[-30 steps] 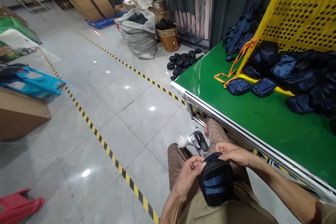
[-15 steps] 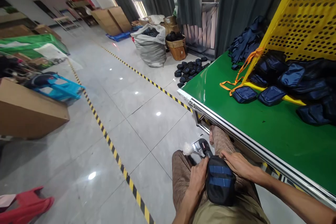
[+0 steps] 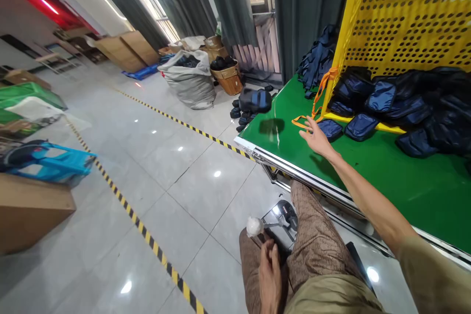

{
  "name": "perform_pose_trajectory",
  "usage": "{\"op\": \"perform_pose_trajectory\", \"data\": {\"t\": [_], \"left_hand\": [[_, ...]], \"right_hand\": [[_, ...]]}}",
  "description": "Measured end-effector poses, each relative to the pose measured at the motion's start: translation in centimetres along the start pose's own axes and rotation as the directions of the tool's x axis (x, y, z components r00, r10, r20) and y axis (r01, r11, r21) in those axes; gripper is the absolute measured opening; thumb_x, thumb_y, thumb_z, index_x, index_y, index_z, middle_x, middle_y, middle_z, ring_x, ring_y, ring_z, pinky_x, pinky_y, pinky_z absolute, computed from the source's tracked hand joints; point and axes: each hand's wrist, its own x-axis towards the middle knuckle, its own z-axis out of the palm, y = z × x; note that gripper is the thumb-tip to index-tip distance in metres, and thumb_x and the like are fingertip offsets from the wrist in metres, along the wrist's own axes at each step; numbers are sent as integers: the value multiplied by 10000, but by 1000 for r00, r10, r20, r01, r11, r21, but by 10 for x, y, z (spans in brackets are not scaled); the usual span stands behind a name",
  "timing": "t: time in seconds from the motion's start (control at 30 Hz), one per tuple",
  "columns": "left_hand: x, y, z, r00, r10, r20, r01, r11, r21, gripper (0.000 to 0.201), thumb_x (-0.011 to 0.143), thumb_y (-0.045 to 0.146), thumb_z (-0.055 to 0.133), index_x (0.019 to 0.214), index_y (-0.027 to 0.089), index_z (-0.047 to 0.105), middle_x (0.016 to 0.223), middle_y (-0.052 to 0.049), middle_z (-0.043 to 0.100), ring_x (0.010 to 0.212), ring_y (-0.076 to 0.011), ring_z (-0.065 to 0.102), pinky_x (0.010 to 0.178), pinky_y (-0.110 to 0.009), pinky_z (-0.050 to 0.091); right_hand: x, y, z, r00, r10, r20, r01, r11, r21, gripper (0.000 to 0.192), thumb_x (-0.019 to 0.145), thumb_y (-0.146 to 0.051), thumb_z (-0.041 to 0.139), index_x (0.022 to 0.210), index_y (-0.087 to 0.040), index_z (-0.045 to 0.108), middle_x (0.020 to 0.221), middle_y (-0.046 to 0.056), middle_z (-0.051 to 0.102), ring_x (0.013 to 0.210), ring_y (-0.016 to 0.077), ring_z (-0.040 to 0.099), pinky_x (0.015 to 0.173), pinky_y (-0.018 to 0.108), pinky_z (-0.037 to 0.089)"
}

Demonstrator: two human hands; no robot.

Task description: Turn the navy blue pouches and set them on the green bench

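Note:
A dark blue and black zip pouch (image 3: pixel 255 100) is in mid-air over the far left corner of the green table (image 3: pixel 371 181), its shadow below it on the tabletop. My right hand (image 3: pixel 317 138) reaches out over the table, fingers spread and holding nothing, close to the orange strap (image 3: pixel 319 95) and a small blue pouch (image 3: pixel 330 129). Over my lap, my left hand (image 3: pixel 270 270) rests with its fingers loosely bent and nothing visible in it. Just beyond it is a white round lump (image 3: pixel 254 226) on a thin stem.
A yellow perforated basket (image 3: pixel 348 24) lies tipped on the table, with several dark blue pouches (image 3: pixel 401 95) spilling from it. On the floor past the table are a pile of dark pouches (image 3: pixel 243 117), a grey sack (image 3: pixel 189 83) and a brown bin (image 3: pixel 228 78). Striped tape (image 3: pixel 180 118) crosses the floor.
The pouch has left both hands and flown from my lap toward the floor pile. My right arm has swung forward over the table and opened. My left hand stays near my lap.

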Motion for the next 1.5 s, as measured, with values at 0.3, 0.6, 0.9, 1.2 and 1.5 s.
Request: {"op": "perform_pose_trajectory", "data": {"t": [0.3, 0.6, 0.9, 1.2, 1.5], "left_hand": [[-14, -7, 25, 988, 13, 153, -17, 999, 26, 559, 1007, 753, 598, 1216, 258, 751, 1034, -116, 797, 999, -353, 755, 991, -443, 536], [-9, 65, 40, 917, 24, 399, 92, 959, -269, 763, 937, 952, 590, 974, 201, 716, 735, 8, 618, 607, -162, 541, 655, -298, 457], [32, 125, 39, 914, -28, 405, 312, 686, -658, 772, 939, 911, 656, 1076, 162, 786, 836, -84, 775, 791, -243, 703, 841, -395, 604], [-6, 107, 55, 927, 341, 156, -329, 939, -98, 322, 1068, 505, 692, 859, 261, 679, 850, -67, 649, 829, -258, 601, 858, -341, 434], [-30, 99, 47, 890, 156, 428, -129, 987, -90, 311, 1070, 575, 621, 1011, 270, 595, 864, 6, 628, 797, -217, 566, 763, -318, 394]], "right_hand": [[-4, 107, -46, 977, 212, -20, -176, 752, -635, 470, 1105, -174, 543, 1543, -38, 647, 1540, 316, 676, 1493, 392, 572, 1280, 568, 442], [-143, 58, -45, 990, 56, 131, -48, 996, -69, 547, 1156, -572, 557, 1545, -239, 750, 1594, 85, 716, 1489, 363, 659, 1323, 575, 465], [-267, -9, -63, 707, -133, 694, 10, 984, 178, 428, 1115, -502, 723, 1516, -362, 782, 1640, 91, 673, 1640, 340, 515, 1366, 608, 421], [-277, -34, -20, 808, 364, 463, -493, 849, 191, 692, 1059, -836, 603, 1392, -259, 791, 1330, 133, 800, 1203, 338, 757, 1085, 498, 636], [-291, -61, 4, 861, 386, 331, -361, 922, -138, 559, 1109, -712, 525, 951, -234, 770, 740, 22, 648, 726, 237, 586, 679, 323, 430]]}}
